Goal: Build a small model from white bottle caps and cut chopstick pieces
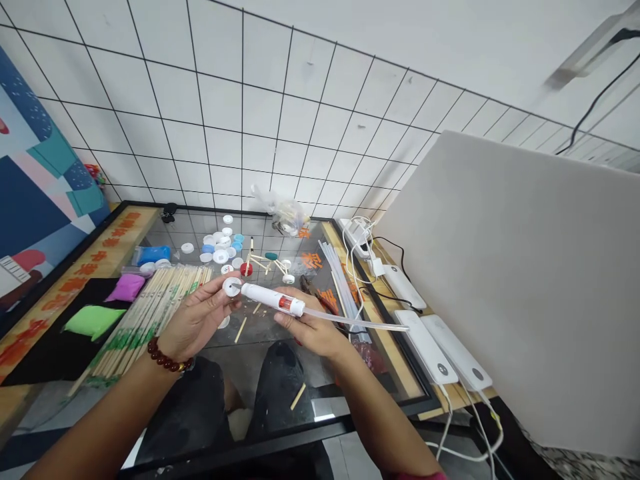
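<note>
Between the fingertips of my left hand (pixel 196 312) is a white bottle cap (pixel 231 287), its hollow side towards me. My right hand (pixel 317 331) is closed round a white hot glue gun (pixel 267 297), shaped like a thick pen. The metal nozzle points left and reaches into the cap; whether it touches the inside cannot be made out. A long clear glue stick (pixel 363 323) sticks out of the gun's rear end. Just beyond the hands stands a small frame of wooden sticks (pixel 260 262) with caps on it.
Several loose caps (pixel 221 256) lie on the glass tabletop. Wrapped chopsticks (pixel 145 320) and green (pixel 94 321) and purple (pixel 126 288) clay packs are at left. Pliers (pixel 320 295), spare glue sticks (pixel 340 280) and white power banks (pixel 427 347) with cables are at right.
</note>
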{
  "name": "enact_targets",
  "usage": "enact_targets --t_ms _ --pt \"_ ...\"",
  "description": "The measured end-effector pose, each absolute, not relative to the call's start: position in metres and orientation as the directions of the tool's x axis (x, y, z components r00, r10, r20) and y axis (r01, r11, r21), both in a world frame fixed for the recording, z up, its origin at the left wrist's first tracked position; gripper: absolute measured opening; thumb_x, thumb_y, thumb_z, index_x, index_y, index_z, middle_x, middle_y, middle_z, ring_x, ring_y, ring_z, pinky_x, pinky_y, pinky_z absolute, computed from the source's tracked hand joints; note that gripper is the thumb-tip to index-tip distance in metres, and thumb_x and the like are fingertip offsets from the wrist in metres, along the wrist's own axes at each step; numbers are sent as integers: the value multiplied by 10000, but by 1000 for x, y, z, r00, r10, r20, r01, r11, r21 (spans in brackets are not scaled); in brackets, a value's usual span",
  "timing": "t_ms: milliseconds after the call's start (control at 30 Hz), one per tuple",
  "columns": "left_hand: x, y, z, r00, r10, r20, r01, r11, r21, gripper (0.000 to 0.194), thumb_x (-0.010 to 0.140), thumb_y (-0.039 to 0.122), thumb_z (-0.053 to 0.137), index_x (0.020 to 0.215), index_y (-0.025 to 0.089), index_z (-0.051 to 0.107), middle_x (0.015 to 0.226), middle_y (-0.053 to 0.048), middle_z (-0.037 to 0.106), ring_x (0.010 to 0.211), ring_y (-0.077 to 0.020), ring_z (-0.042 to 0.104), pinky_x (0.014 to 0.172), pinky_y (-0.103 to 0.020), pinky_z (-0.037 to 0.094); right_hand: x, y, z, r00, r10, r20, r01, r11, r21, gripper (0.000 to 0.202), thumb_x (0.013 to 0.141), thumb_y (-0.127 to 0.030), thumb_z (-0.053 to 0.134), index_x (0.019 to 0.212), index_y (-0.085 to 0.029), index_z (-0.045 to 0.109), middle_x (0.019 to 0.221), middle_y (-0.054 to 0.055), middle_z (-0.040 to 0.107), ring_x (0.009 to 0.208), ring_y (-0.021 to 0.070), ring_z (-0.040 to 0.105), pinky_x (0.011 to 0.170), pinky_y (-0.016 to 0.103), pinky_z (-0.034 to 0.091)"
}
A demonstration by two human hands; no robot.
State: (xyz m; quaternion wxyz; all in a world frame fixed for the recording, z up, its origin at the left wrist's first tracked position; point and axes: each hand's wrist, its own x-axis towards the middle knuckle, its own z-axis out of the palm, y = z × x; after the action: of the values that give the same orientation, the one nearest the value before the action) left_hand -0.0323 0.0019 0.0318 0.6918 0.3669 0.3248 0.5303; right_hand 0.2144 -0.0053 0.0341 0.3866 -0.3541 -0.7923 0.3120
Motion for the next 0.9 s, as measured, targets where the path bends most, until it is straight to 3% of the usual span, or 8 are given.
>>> enact_targets --t_ms 333,533,700,833,900 --pt "-30 -1 33 146 987 -67 -436 125 891 363 726 334 842 1074 246 791 1255 -77 702 1119 -234 622 964 -348 539 213 -7 28 -496 761 419 360 620 -697 364 979 -399 562 1313 -257 595 1280 80 647 1184 250 610 1054 440 477" --pt "-26 0 28 125 987 -100 -502 150 852 371 710 389 854 1044 241 790 1112 -60 734 999 -196 646 893 -314 564 208 -8 29 -495 758 423 357 622 -697 367 989 -404 547 1318 -245 580 1293 85 636 1201 233 594 1059 406 469" --pt "-21 0 26 106 985 -133 -538 169 826 279 692 427 862 868 226 785 1045 -48 741 1003 -197 645 865 -309 575 210 -6 28 -495 765 411 327 603 -728 364 980 -424 556 1286 -232 602 1252 80 650 1151 224 610 1028 383 481" --pt "-23 2 28 -46 999 -24 -512 -3 859 365 761 518 782 954 209 754 1044 -70 741 963 -215 675 849 -349 578 215 -5 28 -467 782 413 250 565 -787 380 969 -476 559 1222 -208 650 1199 77 666 1079 218 634 979 369 501" --pt "-28 3 28 -131 987 93 -351 -134 927 373 790 498 760 1040 224 725 1051 -68 741 916 -218 693 848 -373 573 217 -4 30 -443 791 421 204 547 -812 361 970 -488 553 1174 -217 675 1164 71 670 1050 211 639 961 360 508"
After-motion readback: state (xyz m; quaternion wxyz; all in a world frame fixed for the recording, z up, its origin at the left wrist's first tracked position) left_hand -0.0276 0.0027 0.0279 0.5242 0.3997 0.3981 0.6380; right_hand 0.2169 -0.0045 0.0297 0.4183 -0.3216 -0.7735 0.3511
